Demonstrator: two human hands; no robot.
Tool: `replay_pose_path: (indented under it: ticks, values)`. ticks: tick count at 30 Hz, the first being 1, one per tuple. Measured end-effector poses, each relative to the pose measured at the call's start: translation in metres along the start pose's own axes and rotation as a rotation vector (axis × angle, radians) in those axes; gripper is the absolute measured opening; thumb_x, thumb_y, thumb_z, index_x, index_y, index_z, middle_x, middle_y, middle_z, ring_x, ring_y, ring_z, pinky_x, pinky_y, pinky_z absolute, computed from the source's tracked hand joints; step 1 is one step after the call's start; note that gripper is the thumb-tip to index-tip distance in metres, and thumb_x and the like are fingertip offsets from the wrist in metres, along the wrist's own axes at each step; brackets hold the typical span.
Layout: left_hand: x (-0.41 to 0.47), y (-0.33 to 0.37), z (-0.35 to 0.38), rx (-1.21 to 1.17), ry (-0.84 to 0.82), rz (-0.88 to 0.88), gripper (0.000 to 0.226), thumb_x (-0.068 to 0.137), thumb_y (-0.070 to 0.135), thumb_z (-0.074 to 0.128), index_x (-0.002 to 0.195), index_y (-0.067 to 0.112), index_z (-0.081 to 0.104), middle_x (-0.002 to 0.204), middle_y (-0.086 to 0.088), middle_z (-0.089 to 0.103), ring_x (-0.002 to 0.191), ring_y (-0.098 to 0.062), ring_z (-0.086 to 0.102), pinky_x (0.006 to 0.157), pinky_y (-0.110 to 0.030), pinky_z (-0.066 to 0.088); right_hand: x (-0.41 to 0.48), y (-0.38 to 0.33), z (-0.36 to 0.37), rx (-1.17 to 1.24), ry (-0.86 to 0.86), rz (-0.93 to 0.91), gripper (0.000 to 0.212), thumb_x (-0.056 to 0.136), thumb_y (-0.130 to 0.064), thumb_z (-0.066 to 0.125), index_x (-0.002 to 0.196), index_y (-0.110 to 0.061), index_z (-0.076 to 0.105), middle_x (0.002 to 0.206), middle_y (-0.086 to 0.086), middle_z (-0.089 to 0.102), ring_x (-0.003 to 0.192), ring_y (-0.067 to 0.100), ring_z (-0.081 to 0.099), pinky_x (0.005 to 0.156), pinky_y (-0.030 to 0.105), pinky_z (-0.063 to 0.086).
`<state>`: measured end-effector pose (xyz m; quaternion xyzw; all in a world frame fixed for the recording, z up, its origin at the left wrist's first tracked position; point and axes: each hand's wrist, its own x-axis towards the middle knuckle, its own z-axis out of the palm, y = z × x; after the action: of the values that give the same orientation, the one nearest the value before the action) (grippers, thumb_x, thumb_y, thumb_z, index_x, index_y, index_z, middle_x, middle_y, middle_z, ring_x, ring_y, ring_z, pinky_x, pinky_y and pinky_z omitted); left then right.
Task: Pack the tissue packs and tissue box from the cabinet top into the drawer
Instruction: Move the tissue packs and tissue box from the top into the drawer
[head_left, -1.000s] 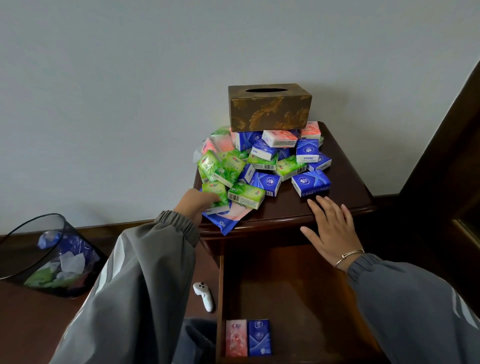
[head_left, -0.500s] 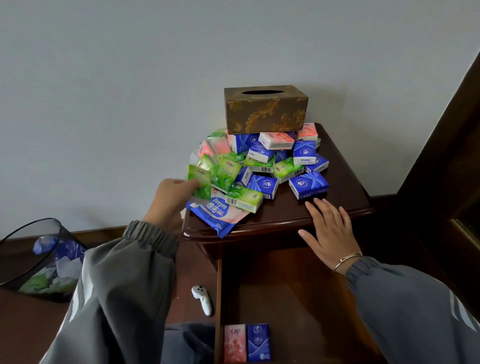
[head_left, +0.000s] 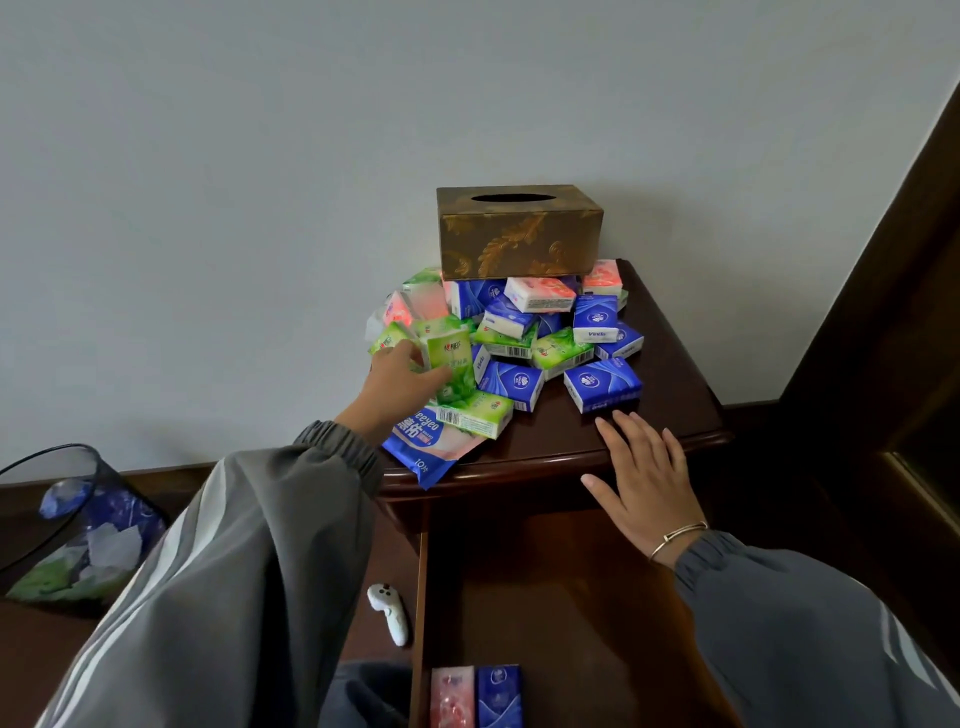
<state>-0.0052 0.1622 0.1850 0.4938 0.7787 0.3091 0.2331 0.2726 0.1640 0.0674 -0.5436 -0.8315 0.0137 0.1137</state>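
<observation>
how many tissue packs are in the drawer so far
2: a pink pack and a blue pack, side by side at the near left of the drawer. The frame's bottom edge cuts the drawer off, so more may be hidden.

Dark wooden cabinet top (head_left: 675, 415) against a pale wall, heaped with small tissue packs (head_left: 561, 353) — green, blue and pink. A flat blue-and-pink pack (head_left: 431, 444) overhangs the front edge, and a right hand (head_left: 644, 483) rests flat on that edge. Below, the open drawer (head_left: 571, 623) holds a pink pack (head_left: 452, 696) and a blue pack (head_left: 498, 696) side by side. On the floor (head_left: 31, 654) — a white controller (head_left: 389, 613) and a mesh bin (head_left: 78, 525).
</observation>
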Motion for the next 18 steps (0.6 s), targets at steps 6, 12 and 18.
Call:
replay_pose_path:
  ticks: [6, 12, 18]
  values:
    - [-0.004, -0.011, 0.005, -0.051, 0.085, 0.104, 0.028, 0.084, 0.03, 0.07, 0.098, 0.012, 0.053, 0.116, -0.004, 0.048, 0.083, -0.006, 0.052, 0.058, -0.011, 0.04, -0.001, -0.001, 0.001, 0.005, 0.019, -0.006, 0.071, 0.086, -0.056, 0.025, 0.139, -0.014, 0.043, 0.144, 0.009, 0.045, 0.136, 0.027, 0.039, 0.11, 0.048, 0.025]
    - [-0.017, -0.016, 0.009, -0.296, 0.331, 0.228, 0.024, 0.085, 0.031, 0.067, 0.097, 0.021, 0.049, 0.112, -0.001, 0.04, 0.091, -0.01, 0.054, 0.068, -0.013, 0.047, 0.0, 0.001, 0.003, 0.024, 0.005, -0.016, 0.072, 0.086, -0.058, 0.022, 0.142, -0.016, 0.038, 0.148, 0.006, 0.039, 0.14, 0.024, 0.032, 0.112, 0.044, 0.016]
    - [-0.045, -0.028, -0.002, -0.987, 0.427, -0.048, 0.024, 0.088, 0.026, 0.063, 0.102, 0.014, 0.048, 0.103, -0.006, 0.056, 0.088, -0.017, 0.063, 0.072, -0.033, 0.055, -0.001, 0.0, -0.006, 0.243, 0.099, 0.014, 0.067, 0.087, -0.057, 0.021, 0.138, -0.021, 0.043, 0.147, 0.001, 0.039, 0.141, 0.018, 0.028, 0.115, 0.042, 0.012]
